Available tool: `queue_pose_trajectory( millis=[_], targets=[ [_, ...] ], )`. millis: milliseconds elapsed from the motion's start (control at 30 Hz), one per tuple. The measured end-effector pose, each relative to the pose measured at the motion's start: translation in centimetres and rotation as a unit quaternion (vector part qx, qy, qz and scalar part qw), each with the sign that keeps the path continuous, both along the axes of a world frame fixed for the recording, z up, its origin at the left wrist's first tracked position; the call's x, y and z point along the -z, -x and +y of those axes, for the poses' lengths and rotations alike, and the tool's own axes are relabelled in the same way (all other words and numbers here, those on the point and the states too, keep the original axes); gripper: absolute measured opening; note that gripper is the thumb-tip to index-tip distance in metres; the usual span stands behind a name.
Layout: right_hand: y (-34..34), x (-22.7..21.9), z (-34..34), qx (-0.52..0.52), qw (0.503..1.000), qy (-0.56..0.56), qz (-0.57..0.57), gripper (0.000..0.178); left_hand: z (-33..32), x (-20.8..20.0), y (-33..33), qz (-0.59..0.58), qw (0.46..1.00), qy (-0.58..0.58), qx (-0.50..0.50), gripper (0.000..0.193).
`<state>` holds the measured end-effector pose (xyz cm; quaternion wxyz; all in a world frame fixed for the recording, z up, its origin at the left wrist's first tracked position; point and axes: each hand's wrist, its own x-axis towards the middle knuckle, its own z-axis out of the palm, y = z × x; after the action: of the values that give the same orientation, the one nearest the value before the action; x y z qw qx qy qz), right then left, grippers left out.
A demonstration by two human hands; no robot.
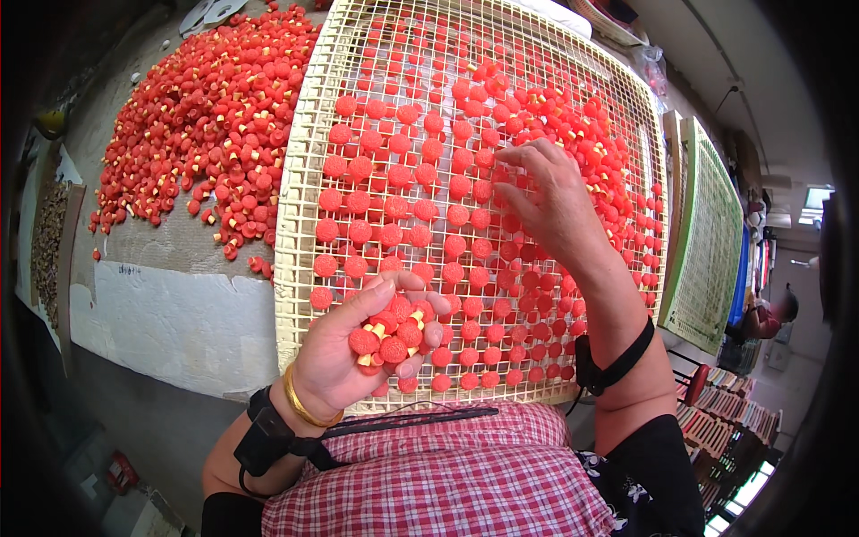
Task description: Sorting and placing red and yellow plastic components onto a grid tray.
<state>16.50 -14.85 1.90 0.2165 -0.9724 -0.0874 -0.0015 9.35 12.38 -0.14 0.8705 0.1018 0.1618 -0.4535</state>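
Observation:
My left hand point(344, 345), palm up with curled fingers, cradles several small red mushroom-shaped pieces point(394, 333) with textured caps and yellow stems. Over the cream plastic grid rack point(300, 179) reaches my right hand point(553, 199). Its thumb and forefinger are apart, and I see nothing gripped between them. Red caps point(358, 168) sit spaced in rows across the rack, stems down in the mesh. Beyond my right hand, a loose heap of the same pieces point(586, 125) lies on the rack, some showing yellow stems. Part of that heap is hidden behind the hand.
A large pile of red mushroom-shaped pieces point(206, 125) covers the board on the left, beside a white foam slab point(161, 313). At the right leans a green-framed grid rack point(702, 242). Another person point(768, 318) is in the background near stacked trays point(716, 416).

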Motion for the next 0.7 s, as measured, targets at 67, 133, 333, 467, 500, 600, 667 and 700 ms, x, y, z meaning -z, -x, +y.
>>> queue_pose_trajectory(
  millis=[67,133,333,467,500,600,667,700],
  targets=[
    [-0.07,0.38,-0.04,-0.003,1.0,0.003,-0.004,0.028,-0.05,-0.07,-0.02,0.002,1.0,-0.001,-0.001,0.03],
    [-0.12,0.5,-0.01,-0.005,1.0,0.006,-0.008,0.028,-0.09,-0.08,-0.04,0.007,1.0,0.001,-0.002,0.03],
    [0.03,0.75,0.01,0.002,1.0,0.017,-0.006,0.03,-0.18,0.0,0.02,0.007,1.0,0.005,-0.003,0.031],
    [0.16,0.78,0.07,0.009,1.0,0.021,0.008,0.031,-0.14,0.11,0.15,0.004,1.0,0.005,-0.006,0.031],
    [0.16,0.78,0.01,0.007,1.0,0.017,0.006,0.031,-0.14,0.1,0.16,0.006,1.0,0.003,-0.007,0.031],
    [0.15,0.67,0.02,0.009,1.0,0.015,0.01,0.031,-0.16,0.0,0.15,0.008,1.0,-0.001,-0.008,0.031],
    [0.14,0.67,0.06,0.006,1.0,0.015,0.009,0.031,-0.17,0.0,0.14,0.007,1.0,-0.001,-0.008,0.031],
    [0.13,0.67,0.07,0.004,1.0,0.015,0.008,0.031,-0.17,0.04,0.15,0.009,1.0,-0.002,-0.009,0.031]
  ],
)
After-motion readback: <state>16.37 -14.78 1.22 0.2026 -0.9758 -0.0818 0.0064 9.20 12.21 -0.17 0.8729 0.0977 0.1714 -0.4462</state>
